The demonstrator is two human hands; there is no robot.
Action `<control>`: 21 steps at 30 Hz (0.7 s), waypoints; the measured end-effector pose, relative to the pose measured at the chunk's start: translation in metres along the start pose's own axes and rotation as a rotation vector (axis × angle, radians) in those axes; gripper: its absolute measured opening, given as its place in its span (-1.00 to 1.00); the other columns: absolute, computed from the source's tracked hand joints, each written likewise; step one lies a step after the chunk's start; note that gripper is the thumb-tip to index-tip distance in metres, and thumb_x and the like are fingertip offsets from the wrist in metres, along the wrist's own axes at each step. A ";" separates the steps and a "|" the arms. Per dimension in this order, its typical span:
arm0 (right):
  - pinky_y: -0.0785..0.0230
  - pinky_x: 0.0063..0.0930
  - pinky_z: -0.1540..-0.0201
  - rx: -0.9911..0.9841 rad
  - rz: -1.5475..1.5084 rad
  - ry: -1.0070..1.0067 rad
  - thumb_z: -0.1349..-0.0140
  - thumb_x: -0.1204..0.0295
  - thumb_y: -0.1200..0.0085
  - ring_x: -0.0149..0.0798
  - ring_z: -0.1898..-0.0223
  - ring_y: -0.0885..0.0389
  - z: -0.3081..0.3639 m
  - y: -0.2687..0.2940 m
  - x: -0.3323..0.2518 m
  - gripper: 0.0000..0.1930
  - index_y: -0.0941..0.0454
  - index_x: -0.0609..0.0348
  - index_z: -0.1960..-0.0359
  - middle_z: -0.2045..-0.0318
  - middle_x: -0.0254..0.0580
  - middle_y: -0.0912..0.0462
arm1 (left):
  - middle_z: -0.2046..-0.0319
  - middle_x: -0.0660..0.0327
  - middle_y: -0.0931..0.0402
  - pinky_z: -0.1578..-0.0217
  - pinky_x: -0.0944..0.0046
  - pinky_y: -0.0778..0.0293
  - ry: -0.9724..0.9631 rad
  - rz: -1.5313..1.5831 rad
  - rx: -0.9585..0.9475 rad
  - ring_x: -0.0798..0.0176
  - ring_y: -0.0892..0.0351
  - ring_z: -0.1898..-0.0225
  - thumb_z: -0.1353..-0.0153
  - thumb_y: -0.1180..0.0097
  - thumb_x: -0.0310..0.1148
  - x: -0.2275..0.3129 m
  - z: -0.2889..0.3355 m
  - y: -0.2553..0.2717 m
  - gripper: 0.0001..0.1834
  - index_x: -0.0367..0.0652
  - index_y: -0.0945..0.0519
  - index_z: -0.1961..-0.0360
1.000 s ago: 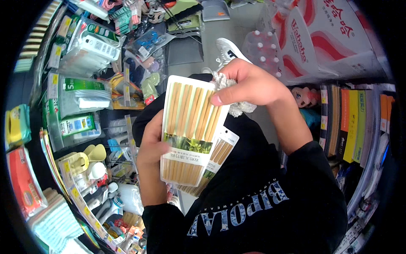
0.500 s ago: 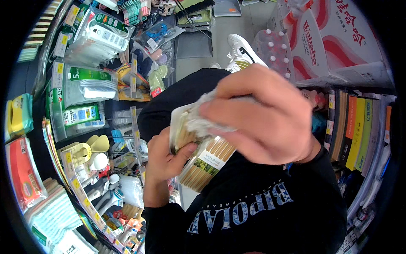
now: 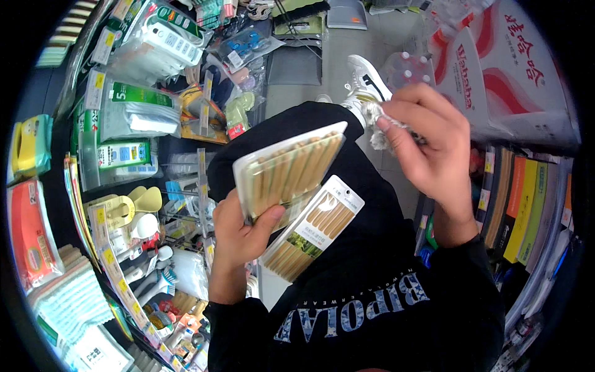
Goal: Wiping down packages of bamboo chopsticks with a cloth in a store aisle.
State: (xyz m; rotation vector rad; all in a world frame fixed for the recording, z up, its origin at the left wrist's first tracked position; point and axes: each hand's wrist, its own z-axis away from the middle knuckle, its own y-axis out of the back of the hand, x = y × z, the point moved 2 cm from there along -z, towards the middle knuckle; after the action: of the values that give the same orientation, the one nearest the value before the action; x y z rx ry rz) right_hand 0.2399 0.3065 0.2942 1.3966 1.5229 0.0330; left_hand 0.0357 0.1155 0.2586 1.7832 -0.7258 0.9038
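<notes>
My left hand (image 3: 238, 239) is closed on the near end of a clear blister pack of wooden chopsticks (image 3: 291, 170), its thumb on top. The pack is tilted, with the sticks showing through the plastic. A second pack of chopsticks (image 3: 313, 232), with a white hang-hole card and a green-and-white label, shows just below and right of it, over my lap. Whether my left fingers also hold this one is hidden. Up and to the right, my right hand (image 3: 434, 136) pinches a crumpled greyish-white cloth (image 3: 379, 127), apart from both packs.
On the left, shelves hold packaged power strips (image 3: 164, 43), yellow scoops (image 3: 145, 199), brushes (image 3: 162, 282) and folded cloths (image 3: 71, 304). Red-and-white cartons (image 3: 496, 68) and bottles (image 3: 409, 68) stand at the far right. Books (image 3: 524, 211) line the right shelf. A dustpan (image 3: 296, 65) lies ahead.
My right hand with the cloth has moved off the upper chopstick pack, up and to the right. That pack now shows uncovered, tilted further up to the right in my left hand.
</notes>
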 end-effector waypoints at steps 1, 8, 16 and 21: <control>-0.42 -0.40 0.35 0.117 -0.142 -0.021 -0.05 0.57 -0.20 -0.20 0.40 -0.58 -0.003 0.002 -0.002 -0.88 -0.63 0.33 0.35 0.43 -0.09 -0.59 | 0.29 0.00 -0.66 0.24 0.29 -0.54 -0.002 0.001 -0.003 0.17 -0.70 0.28 -0.12 -0.28 -0.42 -0.001 0.002 0.000 -0.60 -0.43 -0.51 0.06; -0.42 -0.61 0.29 0.166 -0.980 -0.490 -0.19 0.47 -0.21 -0.51 0.37 -0.57 -0.007 -0.040 0.015 -0.83 -0.64 0.36 0.26 0.38 -0.26 -0.68 | 0.00 0.05 -0.52 -0.05 0.29 -0.36 0.135 0.420 0.123 0.28 -0.50 0.01 -0.18 -0.25 -0.34 -0.008 0.001 -0.018 -0.39 -0.48 -0.32 -0.15; -0.41 -0.64 0.31 0.198 -1.077 -0.524 -0.29 0.41 -0.12 -0.58 0.36 -0.55 0.002 -0.079 0.020 -0.79 -0.65 0.35 0.24 0.42 -0.34 -0.68 | -0.04 0.07 -0.49 -0.10 0.27 -0.32 0.249 0.663 0.181 0.28 -0.47 -0.04 -0.21 -0.22 -0.34 -0.019 -0.004 -0.050 -0.39 -0.45 -0.30 -0.19; -0.35 -0.64 0.34 0.244 -1.004 -0.605 -0.34 0.40 -0.06 -0.58 0.40 -0.49 0.022 -0.102 0.019 -0.78 -0.63 0.34 0.30 0.45 -0.37 -0.63 | -0.03 0.07 -0.50 -0.06 0.29 -0.37 0.295 0.660 0.300 0.28 -0.50 0.00 -0.22 -0.20 -0.40 -0.028 -0.006 -0.062 -0.45 -0.41 -0.33 -0.17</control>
State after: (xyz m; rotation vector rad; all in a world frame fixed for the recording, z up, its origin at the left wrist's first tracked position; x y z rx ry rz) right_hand 0.1847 0.2752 0.2090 0.5771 1.5506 -1.1121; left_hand 0.0684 0.1445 0.2066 1.6187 -1.0463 1.7522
